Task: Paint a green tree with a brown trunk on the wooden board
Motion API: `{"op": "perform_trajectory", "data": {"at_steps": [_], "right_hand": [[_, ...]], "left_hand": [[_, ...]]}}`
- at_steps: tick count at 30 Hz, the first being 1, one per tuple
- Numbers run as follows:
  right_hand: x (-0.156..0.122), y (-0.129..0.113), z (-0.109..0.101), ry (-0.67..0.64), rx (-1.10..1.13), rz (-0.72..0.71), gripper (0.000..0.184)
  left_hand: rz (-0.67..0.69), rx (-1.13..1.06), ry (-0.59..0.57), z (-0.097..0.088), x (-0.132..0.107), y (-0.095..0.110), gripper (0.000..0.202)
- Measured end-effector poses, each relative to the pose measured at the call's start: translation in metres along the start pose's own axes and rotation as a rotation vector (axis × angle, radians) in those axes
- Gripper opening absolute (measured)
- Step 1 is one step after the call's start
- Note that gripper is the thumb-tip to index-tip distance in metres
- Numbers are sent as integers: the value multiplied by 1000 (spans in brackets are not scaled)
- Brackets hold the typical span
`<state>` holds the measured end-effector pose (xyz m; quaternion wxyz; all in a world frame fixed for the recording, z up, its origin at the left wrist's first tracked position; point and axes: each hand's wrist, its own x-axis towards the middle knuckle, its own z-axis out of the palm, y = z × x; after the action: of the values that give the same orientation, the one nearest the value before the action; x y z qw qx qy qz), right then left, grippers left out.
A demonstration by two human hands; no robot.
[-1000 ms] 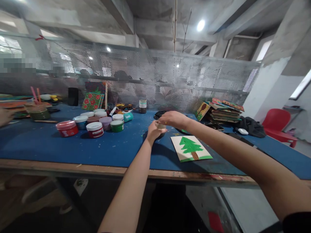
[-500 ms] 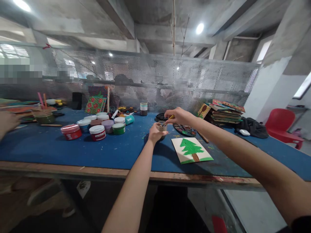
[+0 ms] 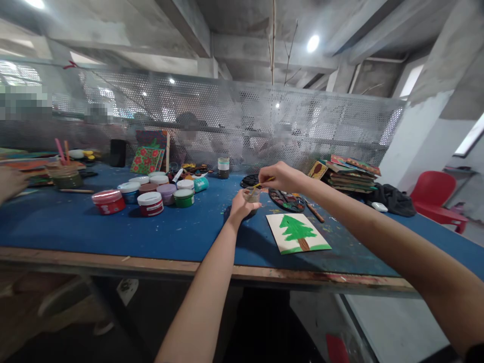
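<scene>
My left hand [image 3: 242,204] is wrapped round a clear jar [image 3: 252,195] of murky water on the blue table. A thin yellow paintbrush [image 3: 263,182] is pinched in my right hand [image 3: 278,176], slanting down into the jar's mouth; its tip is hidden inside. Just right of the jar lies a dark round paint palette [image 3: 286,200], with another dark palette [image 3: 249,180] partly hidden behind my hands. Nearer to me, a white card painted with a green tree and brown trunk [image 3: 298,233] lies flat. A brown-handled tool [image 3: 315,212] rests beside the palette.
Several paint tubs [image 3: 150,203] stand left of centre, and a labelled jar [image 3: 223,168] stands behind. A stack of painted boards [image 3: 346,175] and a dark cloth [image 3: 395,199] lie at right. Another person's hand [image 3: 12,184] is at far left, near a brush jar [image 3: 65,175].
The paintbrush has lifted slightly and tilted in the jar as my right hand rose a little. My left hand stays on the jar. The view has shifted slightly.
</scene>
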<state>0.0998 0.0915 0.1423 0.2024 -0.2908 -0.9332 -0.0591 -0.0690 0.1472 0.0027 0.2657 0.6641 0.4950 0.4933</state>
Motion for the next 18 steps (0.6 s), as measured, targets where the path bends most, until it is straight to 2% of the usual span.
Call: {"op": "perform_trajectory", "data": {"at_steps": [5,13,18], "right_hand": [[4,2,15,6,-37,4,10],[-3,-5,25,-14,-114,-25,16],[-7,-6,28,80,-123,17,15]], "left_hand": [[16,42,-36,0,-1,0,31],[76,97,-134,-3,4,-1,30],[96,138,-134,-3,6,-3,30]]}}
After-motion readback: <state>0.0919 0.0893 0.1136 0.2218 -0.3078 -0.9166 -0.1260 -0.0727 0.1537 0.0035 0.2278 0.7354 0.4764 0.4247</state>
